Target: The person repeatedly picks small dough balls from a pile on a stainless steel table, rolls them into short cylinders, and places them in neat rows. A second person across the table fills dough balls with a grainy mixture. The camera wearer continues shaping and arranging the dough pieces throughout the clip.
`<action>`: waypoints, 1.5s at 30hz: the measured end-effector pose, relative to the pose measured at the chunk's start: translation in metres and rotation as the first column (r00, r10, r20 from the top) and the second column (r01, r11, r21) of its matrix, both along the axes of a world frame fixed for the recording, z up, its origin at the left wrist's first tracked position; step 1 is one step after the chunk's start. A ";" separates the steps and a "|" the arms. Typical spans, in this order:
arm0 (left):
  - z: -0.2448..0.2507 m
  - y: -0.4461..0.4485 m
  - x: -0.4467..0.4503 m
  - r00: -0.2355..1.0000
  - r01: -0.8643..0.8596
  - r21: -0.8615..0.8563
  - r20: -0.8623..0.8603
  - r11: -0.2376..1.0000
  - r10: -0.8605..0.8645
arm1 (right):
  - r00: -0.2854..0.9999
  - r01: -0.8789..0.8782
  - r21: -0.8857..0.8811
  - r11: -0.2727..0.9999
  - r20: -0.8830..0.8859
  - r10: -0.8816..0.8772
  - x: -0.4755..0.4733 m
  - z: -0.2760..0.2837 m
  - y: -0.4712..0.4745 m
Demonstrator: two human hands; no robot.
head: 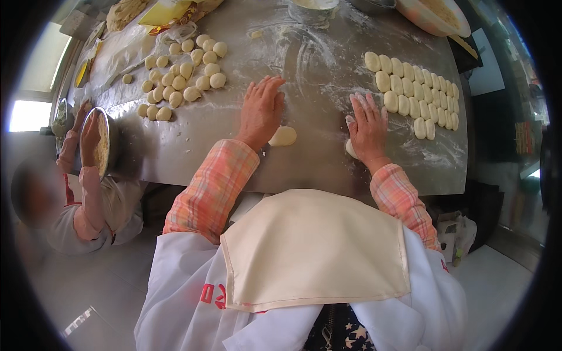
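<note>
My left hand (pixel 263 109) is over the steel table with its fingers together and stretched forward; an oval of dough (pixel 282 136) lies just right of its wrist. Under the palm edge of my right hand (pixel 368 127) a second dough piece (pixel 351 149) shows in part; whether the hand touches it is unclear. Flour whitens the fingers of my right hand, which are slightly apart. Beyond it at the right stand rows of elongated dough pieces (pixel 407 86). Several round dough balls (pixel 178 83) are spread left of my left hand.
At the left, a co-worker's hands (pixel 91 136) are at a metal bowl of crumbly filling (pixel 113 142). Far back are a floured metal bowl (pixel 312 13), a pale basin (pixel 461 26), a large dough lump (pixel 125 14) and a yellow packet (pixel 164 12). The steel table's front edge (pixel 263 186) runs before me.
</note>
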State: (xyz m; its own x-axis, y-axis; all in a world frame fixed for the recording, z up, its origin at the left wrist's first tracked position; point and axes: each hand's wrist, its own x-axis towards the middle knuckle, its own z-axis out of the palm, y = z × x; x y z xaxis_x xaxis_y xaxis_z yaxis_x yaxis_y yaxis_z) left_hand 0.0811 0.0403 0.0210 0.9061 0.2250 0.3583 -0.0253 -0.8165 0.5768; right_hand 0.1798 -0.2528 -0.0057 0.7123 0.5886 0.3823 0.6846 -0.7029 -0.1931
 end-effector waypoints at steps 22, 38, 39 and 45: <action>0.008 0.002 -0.016 0.980 0.024 -0.326 -0.178 0.945 -0.086 | 0.925 -0.027 0.060 0.998 -0.378 0.048 -0.028 0.032 -0.041; 0.017 -0.021 -0.038 0.838 0.069 -0.405 -0.472 0.912 -0.274 | 0.444 0.283 0.253 0.925 -0.890 0.107 -0.049 -0.002 -0.096; 0.004 -0.026 -0.040 0.864 0.098 -0.445 -0.406 0.890 -0.298 | 0.448 0.256 0.368 0.894 -0.864 0.227 -0.028 -0.042 -0.120; -0.023 -0.057 -0.035 0.870 -0.003 -0.682 -0.362 0.732 -0.334 | 0.171 0.362 0.238 0.901 -0.967 0.186 -0.029 0.035 -0.125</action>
State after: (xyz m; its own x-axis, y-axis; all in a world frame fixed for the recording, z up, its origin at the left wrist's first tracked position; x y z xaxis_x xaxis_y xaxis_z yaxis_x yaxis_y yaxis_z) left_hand 0.0459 -0.0169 -0.0024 0.9643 0.0749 -0.2542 0.2649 -0.2460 0.9324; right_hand 0.1511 -0.3775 0.0293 0.6854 0.5137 -0.5160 -0.3145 -0.4303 -0.8461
